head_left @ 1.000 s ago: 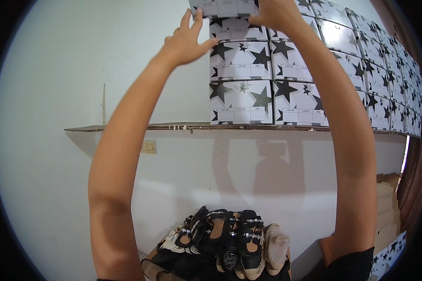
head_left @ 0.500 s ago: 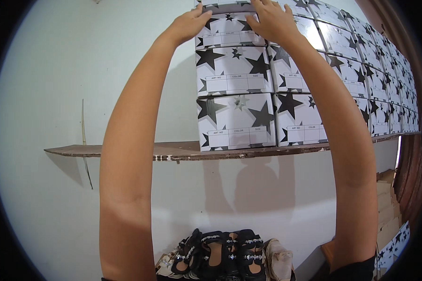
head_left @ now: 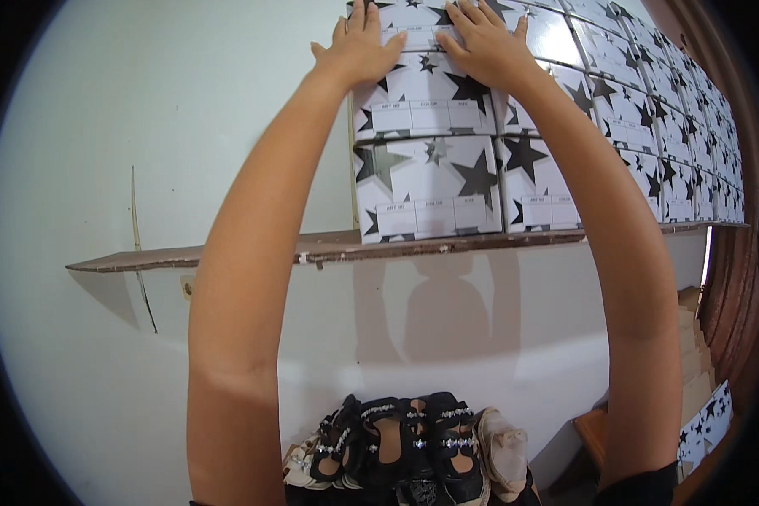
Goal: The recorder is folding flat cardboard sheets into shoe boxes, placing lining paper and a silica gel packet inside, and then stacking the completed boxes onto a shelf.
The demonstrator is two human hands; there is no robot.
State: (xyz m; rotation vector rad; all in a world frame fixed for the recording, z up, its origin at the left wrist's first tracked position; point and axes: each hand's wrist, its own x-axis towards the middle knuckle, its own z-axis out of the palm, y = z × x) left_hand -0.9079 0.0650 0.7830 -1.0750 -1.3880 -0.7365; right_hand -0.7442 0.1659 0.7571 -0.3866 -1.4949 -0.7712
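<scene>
Both my arms reach up to the leftmost column of white shoe boxes printed with black and grey stars. My left hand [head_left: 358, 52] lies on the left side of the front of the upper box [head_left: 413, 18], fingers spread. On that box's right side, near the joint with the neighbouring box, my right hand [head_left: 487, 49] rests with its fingers apart. Neither hand is wrapped round anything. Below it are a middle box [head_left: 430, 88] and a bottom box [head_left: 434, 187], which stands on the shelf. The top of the column is cut off by the view.
A brown wooden shelf [head_left: 329, 247] carries more stacked star boxes [head_left: 628, 126] to the right. Below are black sandals with shiny straps [head_left: 388, 438] and a pale wrapped shoe [head_left: 503, 455]. A wooden piece of furniture [head_left: 592, 434] and brown cardboard [head_left: 696, 363] are at lower right.
My hands have come down from the edges of a box higher up to the front of the box below it, fingers now spread flat. The view has tilted, so the boxes appear higher.
</scene>
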